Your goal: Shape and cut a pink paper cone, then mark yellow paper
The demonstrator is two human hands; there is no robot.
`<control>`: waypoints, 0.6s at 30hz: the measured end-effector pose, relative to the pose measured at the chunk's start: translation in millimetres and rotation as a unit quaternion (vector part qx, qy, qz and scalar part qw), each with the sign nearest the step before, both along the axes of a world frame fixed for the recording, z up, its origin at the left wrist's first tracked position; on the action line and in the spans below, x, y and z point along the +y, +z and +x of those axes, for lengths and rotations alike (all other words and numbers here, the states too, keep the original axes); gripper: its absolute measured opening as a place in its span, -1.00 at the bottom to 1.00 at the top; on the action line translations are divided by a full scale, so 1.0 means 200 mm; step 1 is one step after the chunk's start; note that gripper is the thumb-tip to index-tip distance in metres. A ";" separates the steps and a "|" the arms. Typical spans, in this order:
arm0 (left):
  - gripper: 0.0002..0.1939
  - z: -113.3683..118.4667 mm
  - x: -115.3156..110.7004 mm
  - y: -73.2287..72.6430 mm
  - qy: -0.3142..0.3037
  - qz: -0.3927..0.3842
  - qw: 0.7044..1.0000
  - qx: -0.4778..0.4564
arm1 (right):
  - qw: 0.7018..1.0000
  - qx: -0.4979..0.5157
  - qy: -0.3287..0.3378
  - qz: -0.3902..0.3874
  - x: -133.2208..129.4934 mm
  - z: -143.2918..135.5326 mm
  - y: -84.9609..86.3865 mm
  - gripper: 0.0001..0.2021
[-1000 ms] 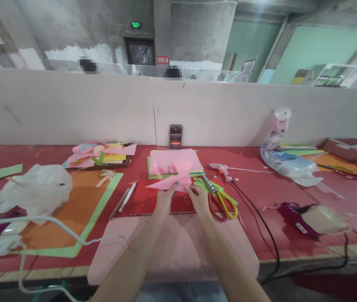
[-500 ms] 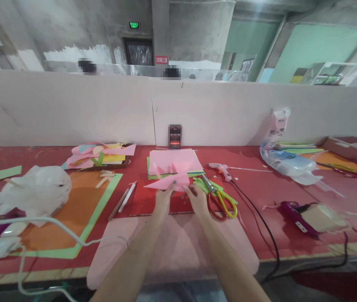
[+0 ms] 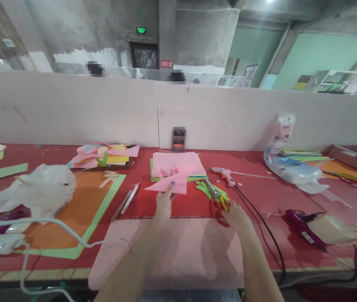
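Observation:
Between the thumb and fingers of my left hand [image 3: 165, 203] is a piece of pink paper [image 3: 178, 184] with pointed, folded-up parts. It is held low over a red sheet [image 3: 178, 208]. My right hand [image 3: 236, 216] is over the handles of the scissors [image 3: 216, 193], with its fingers bent around the yellow loop. The red loop shows beside the fingertips, and the blades point away to the upper left. Green paper strips [image 3: 204, 189] lie under and beside the blades. Beyond the held paper is a stack of pink and green sheets [image 3: 183, 161].
A pink glue gun [image 3: 227, 174] with a black cord lies right of the scissors. Two pens [image 3: 129, 199] lie at left, near a white plastic bag [image 3: 40, 188] on orange paper. A phone [image 3: 178, 139] leans on the partition [image 3: 109, 113]. Power strips sit at both sides.
My right hand has left the pink paper and moved right to the scissors' handles. My left hand still holds the paper. The view has shifted slightly.

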State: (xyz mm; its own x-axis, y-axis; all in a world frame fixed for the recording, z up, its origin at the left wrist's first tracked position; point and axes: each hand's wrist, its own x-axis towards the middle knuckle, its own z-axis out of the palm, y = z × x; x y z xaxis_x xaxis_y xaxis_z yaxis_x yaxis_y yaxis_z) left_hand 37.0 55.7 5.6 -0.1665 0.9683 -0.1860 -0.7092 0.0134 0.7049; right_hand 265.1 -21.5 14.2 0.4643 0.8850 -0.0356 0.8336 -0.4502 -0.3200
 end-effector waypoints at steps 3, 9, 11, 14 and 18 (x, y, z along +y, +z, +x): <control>-0.66 0.00 -0.01 0.01 -0.013 0.018 1.000 -0.008 | 1.000 0.006 0.018 -0.016 0.03 -0.01 0.00 -0.64; -0.67 0.01 0.01 -0.02 -0.021 0.006 1.000 -0.003 | 0.998 -0.036 -0.030 -0.033 0.03 -0.11 0.05 -0.65; -0.67 0.00 0.01 -0.02 -0.026 0.006 1.000 -0.008 | 0.997 -0.040 -0.054 -0.028 0.03 -0.14 0.07 -0.70; -0.66 0.00 0.01 -0.03 -0.038 0.011 0.999 -0.007 | 0.997 -0.009 -0.064 -0.031 0.03 -0.14 0.09 -0.73; -0.66 0.00 0.02 -0.02 -0.034 -0.013 0.999 -0.001 | 0.995 0.037 -0.088 0.015 0.01 -0.09 0.13 -0.67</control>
